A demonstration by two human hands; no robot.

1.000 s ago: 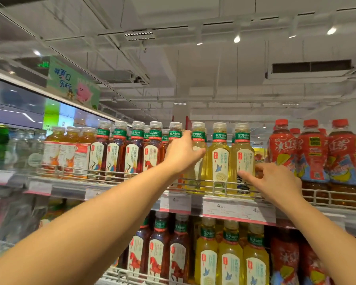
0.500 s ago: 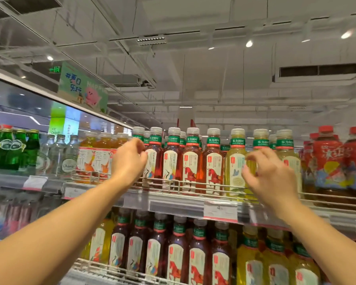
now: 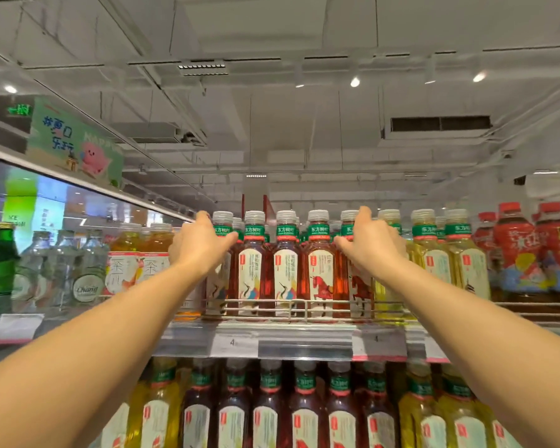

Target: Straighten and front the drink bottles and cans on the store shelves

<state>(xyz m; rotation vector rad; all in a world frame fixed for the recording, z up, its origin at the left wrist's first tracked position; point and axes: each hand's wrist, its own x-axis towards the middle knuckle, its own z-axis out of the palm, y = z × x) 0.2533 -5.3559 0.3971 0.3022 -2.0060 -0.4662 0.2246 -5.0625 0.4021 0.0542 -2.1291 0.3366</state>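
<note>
Dark red tea bottles (image 3: 285,273) with white caps and green neck bands stand in a row on the upper shelf, behind a wire rail (image 3: 272,306). My left hand (image 3: 201,245) grips the leftmost red tea bottle (image 3: 221,286) around its shoulder. My right hand (image 3: 370,245) grips the horse-label red tea bottle (image 3: 358,287) at the row's right end, thumb on its neck. Three red tea bottles stand between my hands, labels facing out. Yellow tea bottles (image 3: 434,263) continue to the right.
Orange tea bottles (image 3: 126,253), clear water bottles (image 3: 88,273) and green bottles (image 3: 0,260) fill the shelf to the left. Red iced-tea bottles (image 3: 514,253) stand far right. Price tags (image 3: 233,342) line the shelf edge. The lower shelf holds more red and yellow tea bottles (image 3: 269,412).
My right hand moved left from a yellow tea bottle to the horse-label red tea bottle. My left hand shifted left along the row and now holds the bottle at the left end of the red tea row.
</note>
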